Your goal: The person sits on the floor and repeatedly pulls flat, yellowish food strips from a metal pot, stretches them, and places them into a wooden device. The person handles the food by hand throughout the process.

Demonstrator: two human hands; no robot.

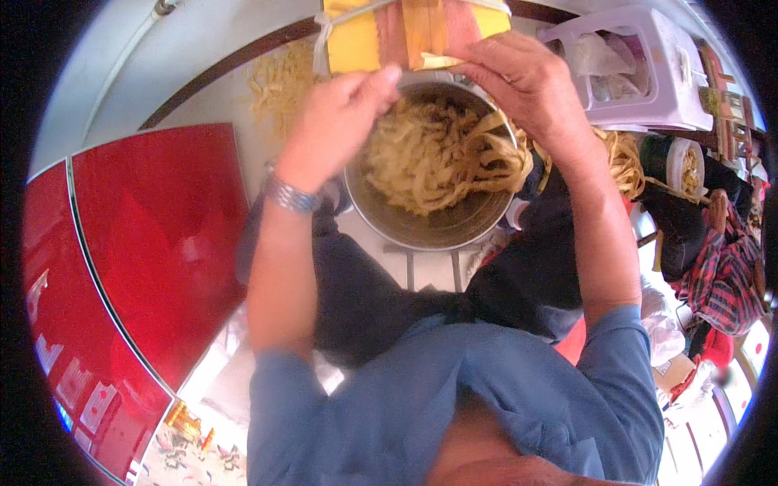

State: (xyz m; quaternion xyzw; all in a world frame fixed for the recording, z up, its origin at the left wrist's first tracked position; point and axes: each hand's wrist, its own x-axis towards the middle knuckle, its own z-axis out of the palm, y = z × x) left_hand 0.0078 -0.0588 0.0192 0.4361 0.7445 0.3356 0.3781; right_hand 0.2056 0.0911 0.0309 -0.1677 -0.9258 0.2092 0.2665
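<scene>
My right hand (523, 85) pinches a small pale yellow piece (439, 60) at the near edge of a yellow and red cloth-wrapped block (419, 30), which is tied with a white band. Blurred, my left hand (340, 124) is raised over the far left rim of the metal pot, with a metal bracelet (292, 194) at its wrist. Whether its fingers hold anything is unclear. Between my knees the round metal pot (425, 243) contains a heap of yellowish strips (425, 161). Some long strips (501, 161) hang together over its right side.
Yellowish pieces (282, 85) lie scattered on the floor at the far left. A glossy red cabinet (158, 243) stands on the left. On the right are a lilac plastic bin (674, 79), a bundle of strips (623, 161) and another person in a checked shirt (723, 279).
</scene>
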